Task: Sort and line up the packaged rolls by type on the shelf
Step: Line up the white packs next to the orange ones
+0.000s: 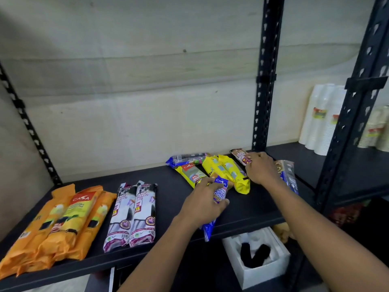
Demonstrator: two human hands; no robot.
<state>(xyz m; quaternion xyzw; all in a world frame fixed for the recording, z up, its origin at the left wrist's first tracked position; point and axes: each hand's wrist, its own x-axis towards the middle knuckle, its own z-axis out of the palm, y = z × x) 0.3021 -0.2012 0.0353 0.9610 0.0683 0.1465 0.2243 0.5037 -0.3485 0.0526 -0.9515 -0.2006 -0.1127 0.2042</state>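
The left hand (202,204) is curled around a blue-and-white roll pack (219,199), gripping its middle so the lower end sticks out past the front edge of the black shelf (172,186). The right hand (262,168), palm down with the arm stretched further back, has its fingers bent onto a brown-labelled roll pack (241,155) near the rear of the shelf; whether it has closed fully on it cannot be told. Between and around the hands lies an unsorted heap: yellow roll packs (227,171) fanned at angles, a dark blue pack (185,159) lying crosswise behind them, and another blue pack (289,175) under the right forearm. To the left, well apart, two groups look finished: orange packs (63,224) lying side by side, and beside them a pair of white drawstring-bag packs (134,213) laid parallel. Roughly half the sorting seems done; the right-hand pile remains. Stacked white cups (320,121) stand on the neighbouring shelf.
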